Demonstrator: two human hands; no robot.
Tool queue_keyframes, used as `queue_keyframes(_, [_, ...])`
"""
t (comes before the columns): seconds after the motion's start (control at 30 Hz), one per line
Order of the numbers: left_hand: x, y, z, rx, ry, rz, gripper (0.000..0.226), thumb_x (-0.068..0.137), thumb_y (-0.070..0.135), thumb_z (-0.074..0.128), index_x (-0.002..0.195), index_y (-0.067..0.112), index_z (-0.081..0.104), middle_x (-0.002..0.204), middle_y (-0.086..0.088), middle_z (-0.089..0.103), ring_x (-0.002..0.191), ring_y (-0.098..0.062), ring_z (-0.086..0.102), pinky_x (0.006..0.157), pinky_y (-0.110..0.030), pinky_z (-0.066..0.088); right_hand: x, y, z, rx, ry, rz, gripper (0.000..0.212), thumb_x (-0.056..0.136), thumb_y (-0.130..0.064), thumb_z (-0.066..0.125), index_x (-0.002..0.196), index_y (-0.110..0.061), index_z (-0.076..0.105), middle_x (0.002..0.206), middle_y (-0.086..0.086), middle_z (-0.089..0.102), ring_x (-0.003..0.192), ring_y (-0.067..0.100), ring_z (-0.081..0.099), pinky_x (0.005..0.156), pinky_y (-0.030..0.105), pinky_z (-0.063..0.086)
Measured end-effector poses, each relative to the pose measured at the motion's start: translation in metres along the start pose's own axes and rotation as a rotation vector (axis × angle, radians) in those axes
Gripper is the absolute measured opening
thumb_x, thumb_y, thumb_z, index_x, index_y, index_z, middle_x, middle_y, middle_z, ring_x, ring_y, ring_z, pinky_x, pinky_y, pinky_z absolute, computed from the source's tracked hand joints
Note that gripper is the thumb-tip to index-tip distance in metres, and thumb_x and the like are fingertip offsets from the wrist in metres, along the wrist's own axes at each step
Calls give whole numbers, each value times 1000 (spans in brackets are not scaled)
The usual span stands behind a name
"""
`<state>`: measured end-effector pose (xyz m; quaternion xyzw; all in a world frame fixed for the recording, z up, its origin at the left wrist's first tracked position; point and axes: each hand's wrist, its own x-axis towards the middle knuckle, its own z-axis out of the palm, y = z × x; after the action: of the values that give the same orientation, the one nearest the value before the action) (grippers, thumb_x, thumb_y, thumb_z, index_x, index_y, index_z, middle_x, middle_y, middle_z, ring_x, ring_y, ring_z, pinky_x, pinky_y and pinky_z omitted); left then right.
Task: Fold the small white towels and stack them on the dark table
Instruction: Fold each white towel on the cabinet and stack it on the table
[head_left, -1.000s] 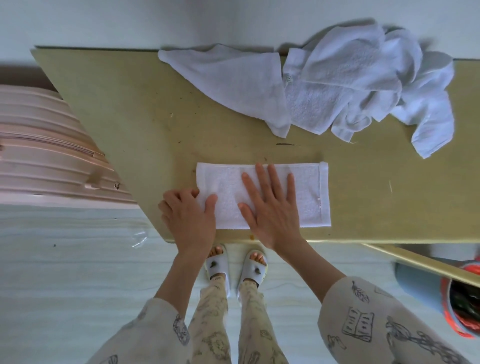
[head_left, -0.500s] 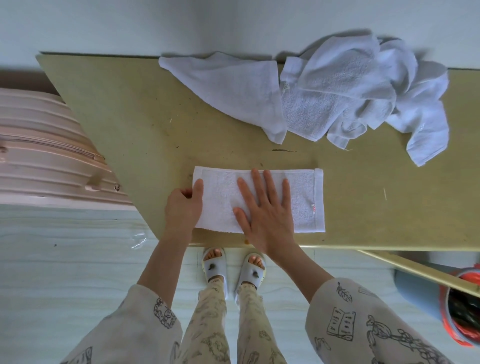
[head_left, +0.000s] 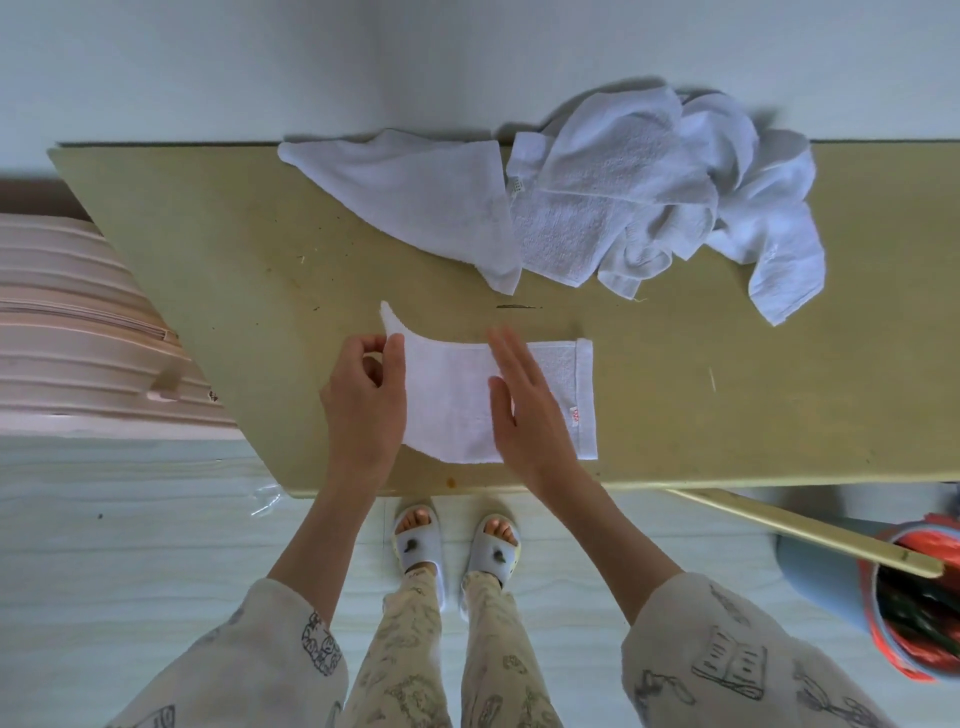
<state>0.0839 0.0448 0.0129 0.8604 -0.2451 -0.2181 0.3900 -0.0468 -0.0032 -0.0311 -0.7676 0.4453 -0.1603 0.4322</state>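
Head view: the left hand (head_left: 363, 405) pinches the lifted left end of the half-folded towel (head_left: 457, 400), while the right hand (head_left: 524, 405) presses it flat with straight fingers. Beyond the fingers, a pile of towels (head_left: 597, 202) lies unfolded on the table (head_left: 208, 234); nothing looks stacked yet.

Towel (head_left: 457, 405): white terry cloth, nubby, matt. Heap (head_left: 649, 197) at 1 o'clock, same cloth. Table (head_left: 234, 249): matt, scuffed olive board.
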Motion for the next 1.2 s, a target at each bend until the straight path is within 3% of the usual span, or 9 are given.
queue_keyframes(0.1, [-8,22,15,-4,-30,87,14,95,27,49,86,16,50,59,7,46,49,-7,40,52,-12,38,-10,4,-43,187,294,200,36,96,-5,41,130,-12,51,119,0,57,105,13,60,93,20,45])
queue_keyframes(0.23, [-18,35,48,52,-118,178,14,94,26,49,86,15,51,51,9,42,43,-7,42,46,-13,37,-13,25,-68,510,235,564,24,96,-7,42,109,-8,62,87,2,65,75,15,65,77,26,54])
queue_keyframes(0.57, [-43,30,108,159,-377,221,20,95,29,47,97,9,53,64,5,52,58,-13,50,58,-28,42,-12,43,-67,713,135,684,24,96,-12,43,90,-11,66,88,10,70,83,22,68,85,34,54])
queue_keyframes(0.67, [-48,31,114,135,-441,227,20,96,25,47,104,9,56,77,1,59,71,-16,58,67,-27,49,-11,46,-68,751,107,671,28,96,-12,43,90,-7,69,89,12,72,85,24,69,81,33,56])
queue_keyframes(0.73, [-49,30,116,122,-459,220,22,96,23,45,106,9,59,87,0,63,78,-13,58,72,-23,48,-10,47,-67,689,110,681,30,93,-16,44,74,-5,64,76,10,65,72,26,62,71,35,52])
queue_keyframes(0.8, [-50,25,114,119,-438,245,24,97,20,44,108,8,61,97,-1,64,82,-9,55,75,-18,44,-10,48,-65,607,122,695,33,88,-24,49,68,1,54,69,10,48,66,22,44,65,36,39])
queue_keyframes(0.9, [-48,11,104,138,-368,372,23,96,14,44,110,7,61,103,-3,63,86,-10,53,74,-15,40,-8,45,-67,544,138,691,19,88,-24,59,81,-7,65,64,-2,52,63,11,47,65,26,40])
queue_keyframes(1.07, [-36,-21,85,323,-158,645,26,89,13,43,105,9,64,97,-6,62,93,-17,47,82,-27,42,-3,42,-68,470,161,708,5,87,-14,59,87,-10,62,69,-5,56,63,7,49,59,17,38])
queue_keyframes(1.2, [-34,-37,80,528,-210,741,31,89,19,43,116,14,59,125,-8,55,121,-27,43,96,-41,39,-4,42,-70,457,165,727,13,86,-11,57,74,-15,56,66,-4,52,59,8,45,57,19,36])
